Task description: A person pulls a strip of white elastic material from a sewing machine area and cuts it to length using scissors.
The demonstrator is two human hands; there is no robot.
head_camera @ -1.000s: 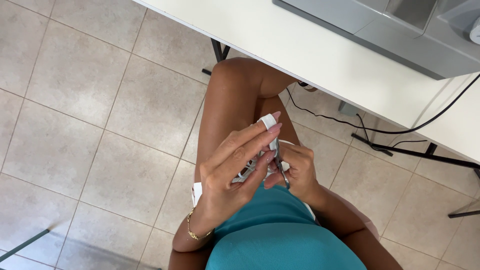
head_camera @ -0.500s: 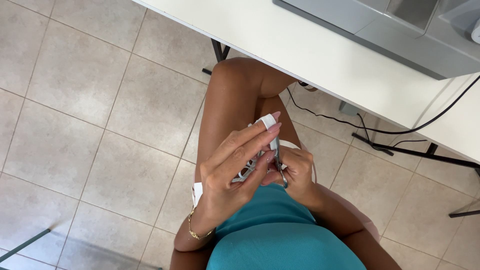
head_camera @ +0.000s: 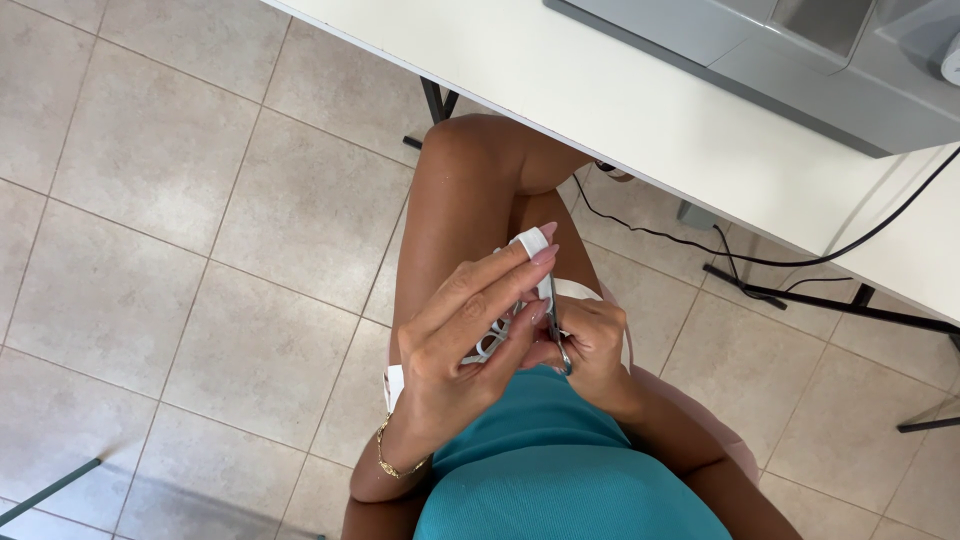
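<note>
Pinching a white elastic strip (head_camera: pixel 530 243) at its upper end, the left hand (head_camera: pixel 470 330) is holding it lengthwise over the lap, while the right hand (head_camera: pixel 590 345), just beside, is gripping small metal scissors (head_camera: pixel 553 320) alongside it.

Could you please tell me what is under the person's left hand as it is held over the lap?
Under the left hand show a white strip, metal scissors and bare thighs. The hand covers most of both.
</note>
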